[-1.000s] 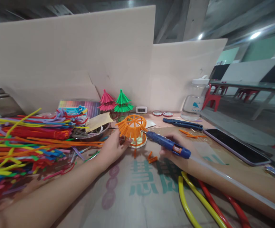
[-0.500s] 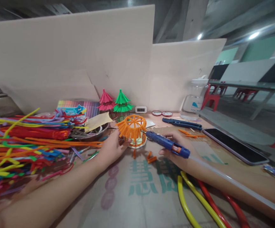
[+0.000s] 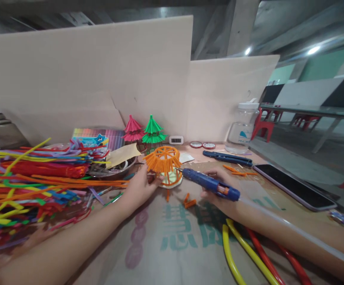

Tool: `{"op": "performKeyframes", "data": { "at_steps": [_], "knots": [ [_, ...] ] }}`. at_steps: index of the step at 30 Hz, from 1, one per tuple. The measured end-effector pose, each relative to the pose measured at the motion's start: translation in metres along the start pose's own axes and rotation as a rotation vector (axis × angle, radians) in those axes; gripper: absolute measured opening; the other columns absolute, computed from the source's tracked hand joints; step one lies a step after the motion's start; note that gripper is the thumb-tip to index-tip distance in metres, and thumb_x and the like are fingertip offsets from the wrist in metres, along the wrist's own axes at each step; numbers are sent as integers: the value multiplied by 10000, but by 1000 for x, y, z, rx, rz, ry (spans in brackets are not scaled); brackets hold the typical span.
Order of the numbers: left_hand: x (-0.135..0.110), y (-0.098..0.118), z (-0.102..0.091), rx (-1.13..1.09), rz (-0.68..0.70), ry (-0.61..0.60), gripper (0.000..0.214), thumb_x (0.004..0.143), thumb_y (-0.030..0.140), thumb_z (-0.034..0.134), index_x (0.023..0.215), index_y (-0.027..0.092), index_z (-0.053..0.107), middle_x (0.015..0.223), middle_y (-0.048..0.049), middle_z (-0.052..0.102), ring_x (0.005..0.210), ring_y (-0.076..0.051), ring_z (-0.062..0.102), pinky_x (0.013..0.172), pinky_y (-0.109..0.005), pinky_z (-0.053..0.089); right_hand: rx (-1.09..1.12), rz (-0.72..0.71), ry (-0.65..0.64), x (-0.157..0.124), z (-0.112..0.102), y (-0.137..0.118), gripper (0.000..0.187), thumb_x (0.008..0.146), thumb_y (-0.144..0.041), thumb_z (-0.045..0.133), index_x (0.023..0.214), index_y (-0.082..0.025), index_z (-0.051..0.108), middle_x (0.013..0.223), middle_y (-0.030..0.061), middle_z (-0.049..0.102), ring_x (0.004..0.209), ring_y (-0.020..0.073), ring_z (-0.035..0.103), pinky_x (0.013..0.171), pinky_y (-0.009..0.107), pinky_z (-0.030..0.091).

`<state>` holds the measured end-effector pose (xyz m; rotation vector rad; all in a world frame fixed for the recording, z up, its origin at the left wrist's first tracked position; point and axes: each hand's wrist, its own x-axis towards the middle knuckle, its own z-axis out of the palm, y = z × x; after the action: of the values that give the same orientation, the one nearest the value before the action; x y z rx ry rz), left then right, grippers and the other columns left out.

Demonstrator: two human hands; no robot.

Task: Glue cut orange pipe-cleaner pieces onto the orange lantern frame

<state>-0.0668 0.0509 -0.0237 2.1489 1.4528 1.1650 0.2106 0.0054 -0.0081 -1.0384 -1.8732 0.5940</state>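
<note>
In the head view, my left hand [image 3: 142, 185] is closed at the left side of a small orange pavilion model [image 3: 163, 160] made of pipe cleaner pieces, with its fingertips partly hidden behind it. The model has a fringed roof around an open spoked ring, above a pale base. My right hand [image 3: 219, 186] is wrapped round a blue hot glue gun [image 3: 209, 183], whose metal nozzle points left at the roof's lower right edge. A long clear glue stick [image 3: 297, 229] trails from its back over my right forearm. Short cut orange pieces [image 3: 190, 202] lie just below the model.
Colourful pipe cleaners [image 3: 35, 178] are heaped at left beside a metal bowl [image 3: 115, 173]. Red [image 3: 132, 128] and green [image 3: 153, 130] models stand behind. A utility knife [image 3: 227, 158], phone [image 3: 293, 186] and water bottle [image 3: 243, 126] lie or stand right; yellow-handled pliers [image 3: 233, 253] are in front.
The glue gun's nozzle has dropped slightly relative to the orange roof, and the model is tilted a little differently, showing more of its base. The whole view has shifted slightly downward.
</note>
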Motion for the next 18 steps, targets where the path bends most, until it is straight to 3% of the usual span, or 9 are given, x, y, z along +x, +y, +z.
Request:
{"op": "performKeyframes", "data": {
  "at_steps": [3, 6, 8, 12, 18],
  "knots": [
    [0, -2, 0, 37, -1, -41, 481, 860, 459, 572, 1234, 166, 488, 1203, -152, 657, 1061, -286, 669, 927, -459, 533, 42, -16, 106, 21, -10, 4, 277, 862, -466, 592, 978, -216, 576, 826, 30, 706, 748, 194, 679, 678, 307, 542],
    [0, -3, -1, 57, 37, -30, 478, 868, 460, 562, 1244, 177, 478, 1190, -150, 660, 1063, -294, 668, 919, -469, 538, -50, 61, 26, 60, -22, 19, 371, 904, -508, 501, 805, -188, 663, 807, 54, 726, 825, 218, 690, 756, 323, 542],
    [0, -4, 0, 53, 30, -32, 467, 870, 459, 558, 1233, 176, 477, 1152, -144, 670, 1022, -289, 683, 893, -466, 550, -201, 163, -52, 89, -25, 34, 367, 878, -505, 535, 822, -197, 727, 826, 47, 748, 812, 231, 693, 712, 323, 541],
    [1, -5, 0, 31, -20, -51, 459, 866, 462, 557, 1212, 172, 470, 1114, -134, 674, 965, -273, 698, 859, -452, 563, -323, 211, -33, 130, -13, 66, 283, 784, -425, 692, 961, -210, 748, 875, 47, 763, 842, 246, 691, 714, 310, 526],
    [2, -8, 2, 36, -39, -58, 440, 856, 464, 571, 1185, 185, 487, 1107, -126, 681, 964, -273, 695, 857, -446, 563, -399, 299, -87, 153, 10, 100, 303, 772, -423, 714, 831, -125, 724, 723, 94, 725, 664, 214, 666, 585, 279, 480]
  ]
}}
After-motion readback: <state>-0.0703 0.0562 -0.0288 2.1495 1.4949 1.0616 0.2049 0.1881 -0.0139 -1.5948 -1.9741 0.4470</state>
